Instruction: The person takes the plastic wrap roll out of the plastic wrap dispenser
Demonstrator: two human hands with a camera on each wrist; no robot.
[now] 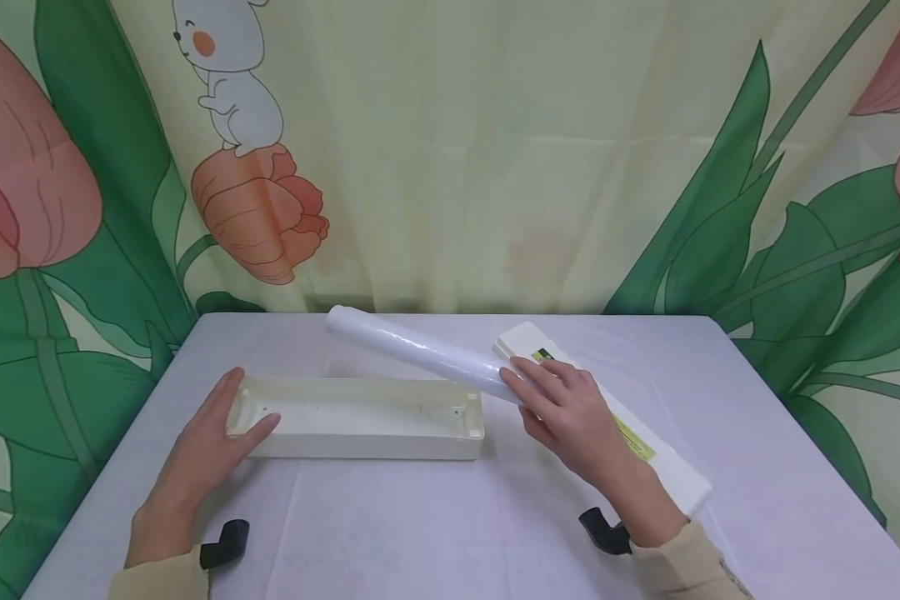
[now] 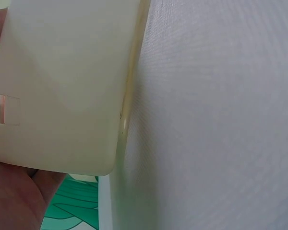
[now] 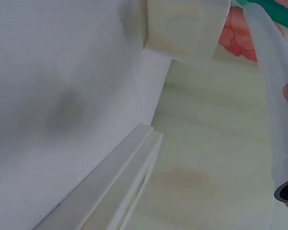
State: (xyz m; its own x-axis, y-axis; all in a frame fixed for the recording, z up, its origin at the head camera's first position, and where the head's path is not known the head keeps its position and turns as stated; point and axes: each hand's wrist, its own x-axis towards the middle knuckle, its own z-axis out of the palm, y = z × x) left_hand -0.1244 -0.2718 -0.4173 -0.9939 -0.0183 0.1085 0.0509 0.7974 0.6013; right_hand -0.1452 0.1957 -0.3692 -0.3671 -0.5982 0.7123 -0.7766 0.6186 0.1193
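Observation:
A long, open white plastic box [image 1: 360, 446] sits on the table. My left hand [image 1: 202, 442] holds its left end, thumb on the near side and fingers on the far side; in the left wrist view, the box's end wall [image 2: 67, 86] hides part of that hand. My right hand [image 1: 570, 408] grips the right end of a shiny roll of plastic wrap [image 1: 412, 348], which slants over the box's right rear corner. The dark hollow core of the roll [image 3: 283, 139] shows in the right wrist view. Beneath the right hand and forearm lies a long white lid [image 1: 682, 479] with a green-yellow label.
White cloth covers the table [image 1: 390, 533]. Behind it hangs a curtain [image 1: 480, 167] printed with tulips, leaves and a white animal. A black wrist mount [image 1: 225, 543] is strapped at the left wrist, another black mount [image 1: 606, 532] at the right.

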